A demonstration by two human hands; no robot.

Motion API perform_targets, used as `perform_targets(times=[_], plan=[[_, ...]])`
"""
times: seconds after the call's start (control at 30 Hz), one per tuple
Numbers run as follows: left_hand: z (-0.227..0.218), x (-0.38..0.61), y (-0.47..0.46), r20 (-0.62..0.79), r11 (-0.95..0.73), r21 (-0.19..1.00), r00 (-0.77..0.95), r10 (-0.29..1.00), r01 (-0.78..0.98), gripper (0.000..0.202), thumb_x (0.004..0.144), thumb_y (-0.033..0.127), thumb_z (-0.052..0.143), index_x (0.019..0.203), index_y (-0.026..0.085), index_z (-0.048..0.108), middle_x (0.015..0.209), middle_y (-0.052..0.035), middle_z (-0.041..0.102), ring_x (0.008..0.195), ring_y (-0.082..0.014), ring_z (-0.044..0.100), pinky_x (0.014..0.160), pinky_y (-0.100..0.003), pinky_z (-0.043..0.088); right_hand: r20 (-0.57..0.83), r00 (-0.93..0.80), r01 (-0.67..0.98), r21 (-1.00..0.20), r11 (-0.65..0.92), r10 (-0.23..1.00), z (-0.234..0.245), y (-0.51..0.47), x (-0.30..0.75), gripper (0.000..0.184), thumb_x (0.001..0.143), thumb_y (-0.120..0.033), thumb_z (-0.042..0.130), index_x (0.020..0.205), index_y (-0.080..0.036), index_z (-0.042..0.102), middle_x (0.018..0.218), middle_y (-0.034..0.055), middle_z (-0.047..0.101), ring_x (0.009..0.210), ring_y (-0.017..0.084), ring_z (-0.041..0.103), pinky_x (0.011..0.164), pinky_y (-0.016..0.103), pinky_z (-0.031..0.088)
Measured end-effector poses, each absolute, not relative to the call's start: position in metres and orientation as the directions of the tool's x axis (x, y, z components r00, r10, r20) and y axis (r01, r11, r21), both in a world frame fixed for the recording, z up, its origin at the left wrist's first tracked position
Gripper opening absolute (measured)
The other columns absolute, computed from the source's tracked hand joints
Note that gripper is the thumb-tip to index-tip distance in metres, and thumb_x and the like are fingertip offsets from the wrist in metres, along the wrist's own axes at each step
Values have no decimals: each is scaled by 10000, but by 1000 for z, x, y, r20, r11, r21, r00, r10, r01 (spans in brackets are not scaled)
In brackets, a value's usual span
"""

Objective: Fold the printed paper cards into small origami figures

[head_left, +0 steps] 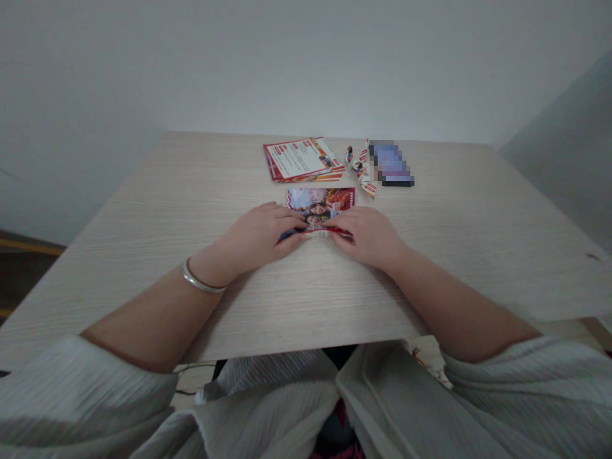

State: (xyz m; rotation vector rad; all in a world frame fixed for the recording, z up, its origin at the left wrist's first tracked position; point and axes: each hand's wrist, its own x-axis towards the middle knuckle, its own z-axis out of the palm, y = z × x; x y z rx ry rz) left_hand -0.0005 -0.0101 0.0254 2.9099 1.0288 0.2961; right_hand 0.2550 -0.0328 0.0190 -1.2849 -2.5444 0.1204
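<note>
A colourful printed leaflet with a photo of people lies on the table in front of me. Its near edge is turned up in a narrow fold, which shows a pale strip between my hands. My left hand grips the left end of this edge, thumb on the near side and fingers on top. At the right end, my right hand pinches the same edge in the same manner. Fingers cover both near corners of the leaflet.
Behind the leaflet lies a stack of similar leaflets, slightly fanned. To its right are crumpled or pleated strips of printed paper, beside a phone with a blurred screen. The pale wooden table meets a wall at the back.
</note>
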Motion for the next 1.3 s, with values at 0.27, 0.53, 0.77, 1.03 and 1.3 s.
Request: perform_targets(times=[0.27, 0.53, 0.77, 1.03, 1.3], plan=[[22, 0, -11, 168, -764, 129, 746, 645, 632, 502, 1068, 437, 404, 1262, 115, 737, 1265, -178, 747, 1163, -316, 693, 1070, -484, 544, 313, -424, 792, -328, 515, 850, 9, -29, 255, 131, 942, -292, 661, 1020, -202, 715, 1084, 105, 767, 1042, 271, 685, 953, 410, 527], [25, 7, -15, 130, -767, 68, 756, 641, 639, 601, 1073, 441, 401, 1569, 121, 518, 1333, -190, 708, 1183, -335, 667, 1066, -490, 518, 402, -155, 859, -397, 324, 903, 5, -23, 260, 178, 904, -388, 695, 848, -229, 638, 961, 97, 689, 950, 268, 645, 882, 416, 527], [25, 6, -16, 122, -769, 118, 759, 639, 628, 699, 1056, 508, 458, 1636, 122, 415, 1360, -199, 682, 1215, -341, 637, 1066, -479, 500, 178, -48, 852, -506, 133, 983, 17, -24, 260, 330, 904, -554, 678, 805, -243, 632, 705, 11, 658, 646, 189, 572, 588, 321, 372], [23, 2, -16, 127, -845, 52, 836, 534, 532, 688, 1039, 505, 500, 1626, 149, 452, 1409, -195, 656, 1187, -345, 621, 1081, -496, 481, 217, -35, 772, -614, 164, 976, 13, -17, 269, 226, 881, -403, 700, 761, -246, 591, 720, -1, 677, 652, 176, 586, 619, 328, 406], [23, 6, -17, 144, -860, 13, 850, 506, 510, 523, 1076, 425, 423, 1526, 225, 599, 1334, -164, 684, 1150, -314, 644, 1055, -488, 508, 195, -49, 725, -668, 169, 980, 10, -14, 272, 127, 886, -325, 708, 837, -235, 633, 758, 0, 700, 674, 172, 608, 649, 319, 440]])
